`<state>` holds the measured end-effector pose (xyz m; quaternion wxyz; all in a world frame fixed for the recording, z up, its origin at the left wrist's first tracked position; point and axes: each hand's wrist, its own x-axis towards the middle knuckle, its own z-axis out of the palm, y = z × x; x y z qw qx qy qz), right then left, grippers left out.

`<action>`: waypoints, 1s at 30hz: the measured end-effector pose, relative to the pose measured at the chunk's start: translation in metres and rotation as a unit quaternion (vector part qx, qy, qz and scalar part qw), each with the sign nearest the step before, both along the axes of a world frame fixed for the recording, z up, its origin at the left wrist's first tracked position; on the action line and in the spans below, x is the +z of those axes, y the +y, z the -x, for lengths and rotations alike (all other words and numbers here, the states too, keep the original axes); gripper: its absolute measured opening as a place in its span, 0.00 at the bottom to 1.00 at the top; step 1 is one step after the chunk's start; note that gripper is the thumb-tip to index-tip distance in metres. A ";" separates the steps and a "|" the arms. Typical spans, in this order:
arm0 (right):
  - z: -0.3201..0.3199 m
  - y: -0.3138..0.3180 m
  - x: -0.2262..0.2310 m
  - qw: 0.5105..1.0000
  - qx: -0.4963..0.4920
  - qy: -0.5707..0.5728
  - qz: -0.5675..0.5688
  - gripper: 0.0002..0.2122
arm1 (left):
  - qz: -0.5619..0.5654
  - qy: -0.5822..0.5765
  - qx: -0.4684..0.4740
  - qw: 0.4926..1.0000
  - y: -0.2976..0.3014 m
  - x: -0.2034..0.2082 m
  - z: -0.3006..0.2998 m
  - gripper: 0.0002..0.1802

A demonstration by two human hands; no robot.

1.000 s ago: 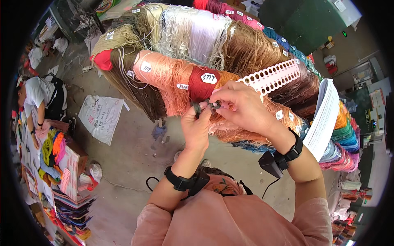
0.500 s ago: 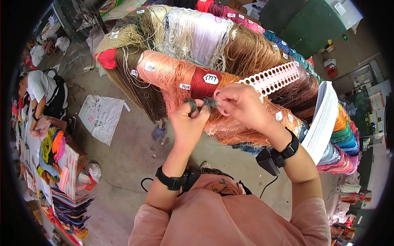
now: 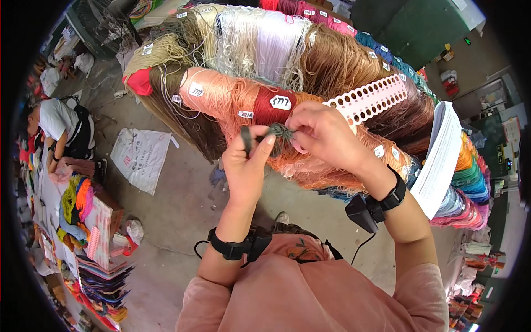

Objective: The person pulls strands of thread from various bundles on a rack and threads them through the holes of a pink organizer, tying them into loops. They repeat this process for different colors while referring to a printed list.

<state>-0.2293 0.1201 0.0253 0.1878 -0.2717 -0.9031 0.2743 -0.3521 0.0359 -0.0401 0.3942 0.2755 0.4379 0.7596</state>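
Note:
A small bunch of dark grey-green thread (image 3: 281,133) is stretched between my two hands, over the rack of hanging yarn. My left hand (image 3: 241,169) is closed on it, with a loop of the thread passing round its fingers and the thumb pressing the bunch. Fingertips of my right hand (image 3: 327,131) pinch the bunch's right end. A long pale pink card (image 3: 371,100) with rows of holes sticks out behind my right hand, and its lower end shows beneath those fingers. Just beyond them lies a dark red skein (image 3: 266,108) with a white label.
Labelled skeins in peach (image 3: 221,91), white (image 3: 276,50) and brown (image 3: 337,63) fill the rack ahead. Paper sheets (image 3: 440,160) hang at its right. On the floor lies a white sack (image 3: 141,160). A person (image 3: 61,124) bends over a thread-covered table at far left.
The grey-green bunch now looks rounder and more gathered between my hands. My left hand has shifted slightly left and up; the right stays pinched close by. The view has tilted slightly.

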 end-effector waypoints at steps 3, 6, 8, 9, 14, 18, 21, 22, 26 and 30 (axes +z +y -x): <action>-0.003 0.004 -0.003 0.999 -0.028 0.033 0.015 0.04 | 0.012 0.050 0.087 0.995 -0.003 -0.008 -0.002 0.04; -0.001 0.002 0.000 1.000 -0.012 0.021 0.007 0.04 | 0.061 0.156 0.019 0.986 -0.013 -0.001 -0.010 0.05; 0.000 0.002 0.001 1.000 0.000 0.015 0.002 0.04 | 0.086 0.190 0.028 0.978 -0.007 -0.003 -0.013 0.05; 0.000 0.002 0.001 1.000 0.010 0.009 -0.004 0.04 | 0.073 0.200 0.033 0.976 -0.004 -0.002 -0.013 0.05; 0.003 0.001 -0.002 1.000 -0.010 0.004 -0.026 0.04 | 0.052 0.225 0.033 0.973 0.004 0.004 -0.012 0.04; -0.001 0.005 -0.003 0.997 0.002 0.033 0.067 0.03 | 0.050 0.246 0.020 0.968 0.004 -0.004 -0.011 0.01; -0.008 0.016 -0.005 0.985 0.127 0.063 0.102 0.03 | 0.064 0.123 -0.007 0.990 0.012 -0.014 -0.012 0.02; -0.009 0.021 -0.004 0.985 0.125 0.063 0.102 0.03 | 0.079 -0.031 -0.058 0.995 0.012 -0.013 -0.012 0.03; -0.016 0.022 0.007 0.890 0.229 0.130 0.372 0.05 | 0.131 -0.312 -0.155 0.928 0.013 -0.002 -0.009 0.08; -0.016 0.019 0.015 0.890 0.146 0.106 0.419 0.06 | 0.107 -0.339 -0.237 0.904 -0.008 -0.004 0.011 0.08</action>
